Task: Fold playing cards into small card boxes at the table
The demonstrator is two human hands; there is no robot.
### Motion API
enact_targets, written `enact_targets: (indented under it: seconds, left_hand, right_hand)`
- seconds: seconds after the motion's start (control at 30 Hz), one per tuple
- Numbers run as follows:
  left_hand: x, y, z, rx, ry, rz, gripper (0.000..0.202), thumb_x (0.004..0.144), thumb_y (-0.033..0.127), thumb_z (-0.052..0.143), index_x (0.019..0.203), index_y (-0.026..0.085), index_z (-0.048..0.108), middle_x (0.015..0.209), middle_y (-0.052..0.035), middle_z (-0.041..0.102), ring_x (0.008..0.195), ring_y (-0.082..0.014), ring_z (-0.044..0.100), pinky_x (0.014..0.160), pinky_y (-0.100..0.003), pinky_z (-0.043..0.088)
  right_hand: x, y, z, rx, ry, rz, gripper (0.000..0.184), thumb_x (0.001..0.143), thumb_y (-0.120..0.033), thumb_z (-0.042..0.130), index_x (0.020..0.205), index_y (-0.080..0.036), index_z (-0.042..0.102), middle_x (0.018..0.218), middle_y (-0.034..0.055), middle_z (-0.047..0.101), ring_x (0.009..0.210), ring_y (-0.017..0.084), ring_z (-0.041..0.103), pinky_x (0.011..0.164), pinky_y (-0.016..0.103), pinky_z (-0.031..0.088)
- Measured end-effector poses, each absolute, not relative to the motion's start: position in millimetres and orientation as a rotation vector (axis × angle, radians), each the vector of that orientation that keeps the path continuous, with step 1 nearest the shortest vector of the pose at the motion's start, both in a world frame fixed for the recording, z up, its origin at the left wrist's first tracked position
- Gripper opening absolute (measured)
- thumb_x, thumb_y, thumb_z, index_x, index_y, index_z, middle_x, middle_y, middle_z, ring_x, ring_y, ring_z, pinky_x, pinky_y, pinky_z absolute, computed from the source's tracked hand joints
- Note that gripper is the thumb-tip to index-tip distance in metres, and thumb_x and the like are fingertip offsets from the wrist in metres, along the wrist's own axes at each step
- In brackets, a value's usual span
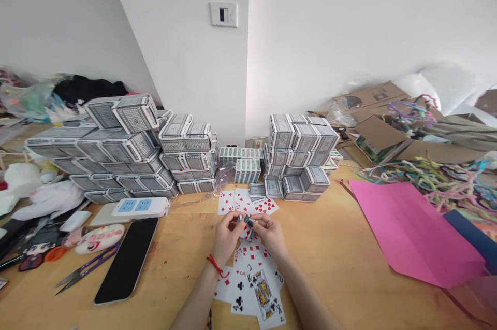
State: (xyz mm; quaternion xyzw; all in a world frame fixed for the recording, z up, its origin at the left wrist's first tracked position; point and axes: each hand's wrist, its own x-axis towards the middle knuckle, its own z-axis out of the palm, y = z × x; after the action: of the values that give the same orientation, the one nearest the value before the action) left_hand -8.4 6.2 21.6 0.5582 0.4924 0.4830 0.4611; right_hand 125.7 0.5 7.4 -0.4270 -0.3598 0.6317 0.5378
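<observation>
Both my hands meet over the middle of the wooden table [334,252]. My left hand [226,235], with a red string on its wrist, and my right hand [272,234] pinch a folded playing card [246,224] between their fingertips. Several face-up cards [254,283] lie under my wrists, a king among them. More red-suit cards [243,201] are spread just beyond my fingers.
Stacks of card-built blocks stand at the back left [128,151] and back centre [301,156], with boxed decks [243,161] between. A black phone [128,260], scissors [87,268] and a power strip [140,207] lie left. Pink paper [411,231], cardboard and pipe cleaners [438,180] fill the right.
</observation>
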Motion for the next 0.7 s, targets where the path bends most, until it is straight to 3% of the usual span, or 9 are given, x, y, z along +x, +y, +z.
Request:
enact_targets:
  seconds: [0.13,0.37,0.7]
  left_hand:
    - [-5.8,8.5,17.8,1.367,1.276,1.211,0.019,0.072,0.034,0.055,0.078,0.017,0.061,0.073,-0.002,0.063,0.067,-0.0157,0.058,0.06,-0.025,0.046]
    - [-10.2,10.0,15.2,1.343,1.273,1.267,0.02,0.072,0.033,0.057,0.077,0.016,0.066,0.082,-0.0055,0.066,0.076,-0.0184,0.06,0.068,-0.028,0.048]
    - [-10.9,5.5,20.8,1.658,1.316,1.225,0.016,0.078,0.026,0.05,0.078,0.018,0.064,0.078,-0.0041,0.063,0.075,-0.0167,0.058,0.068,-0.029,0.047]
  right_hand:
    - [122.2,-0.7,6.9,-1.084,-0.932,1.398,0.028,0.061,-0.04,0.068,0.076,-0.018,0.062,0.058,-0.0022,0.059,0.046,0.009,0.046,0.046,0.022,0.038]
    - [125.5,-1.1,14.1,-1.067,-1.061,1.433,0.028,0.066,-0.043,0.065,0.079,-0.019,0.064,0.067,0.0012,0.064,0.057,0.013,0.055,0.055,0.025,0.042]
    - [122.7,-7.8,8.9,-1.265,-1.179,1.197,0.028,0.07,-0.043,0.06,0.071,-0.016,0.066,0.066,0.0056,0.066,0.057,0.017,0.056,0.054,0.027,0.043]
